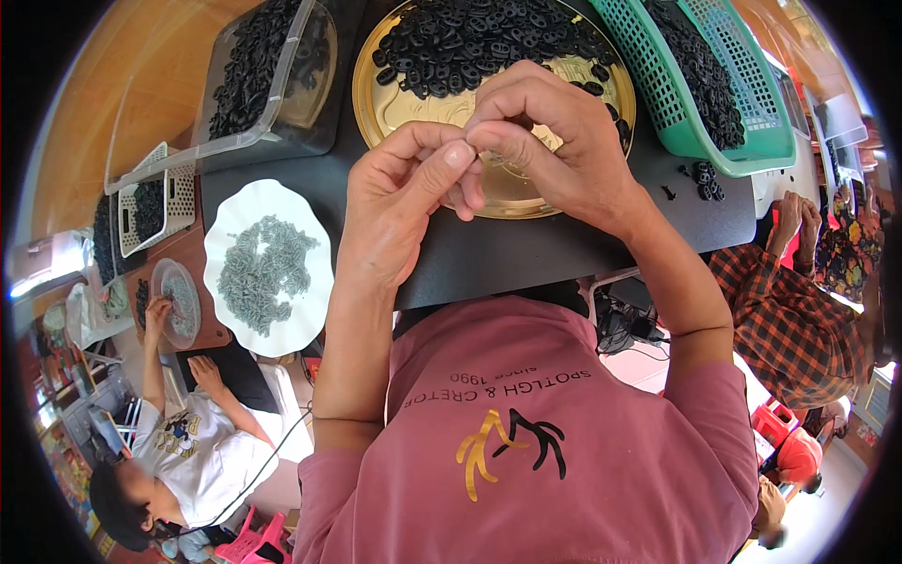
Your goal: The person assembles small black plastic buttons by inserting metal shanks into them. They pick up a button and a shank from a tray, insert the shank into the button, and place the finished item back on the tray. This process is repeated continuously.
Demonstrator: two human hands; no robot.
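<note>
My left hand [406, 188] and my right hand [573, 146] meet fingertip to fingertip above the near part of a round gold tray [517, 205]. Both pinch with thumb and forefinger. Whatever lies between the tips is too small and covered to make out. Small black oval plastic pieces with holes [460, 42] are heaped on the far part of the tray, and a few lie along its right side. To the left of my left forearm stands a white scalloped dish [225, 211] holding a pile of small grey pieces that look like springs [268, 273].
A clear plastic bin [282, 70] of black parts stands at far left. At far right is a green perforated basket [648, 80] of black parts. A few black pieces [707, 180] lie below it on the dark table [451, 268]. Other people sit at left and right.
</note>
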